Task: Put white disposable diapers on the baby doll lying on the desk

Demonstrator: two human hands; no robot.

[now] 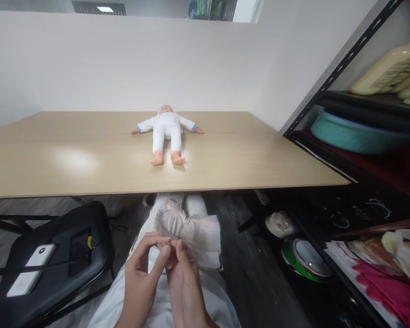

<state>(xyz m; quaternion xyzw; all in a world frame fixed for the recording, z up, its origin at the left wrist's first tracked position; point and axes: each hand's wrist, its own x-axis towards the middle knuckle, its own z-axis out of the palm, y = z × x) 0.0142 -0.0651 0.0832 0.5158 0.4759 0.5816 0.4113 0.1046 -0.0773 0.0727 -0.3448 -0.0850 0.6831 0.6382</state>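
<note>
hands (pixel 143 269) (pixel 187 280) were half-curled, fingertips together, couldn't tell if gripping anything, crumpled sheer white wrap (pixel 205 232) just past at 1 o'clock, doll (pixel 166 120) on tabletop (pixel 259 159) at 12

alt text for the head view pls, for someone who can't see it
A person's left hand and right hand are close together in the foreground. Beyond, a white-clothed doll lies on its back, arms spread, on a wood-toned table.
</note>
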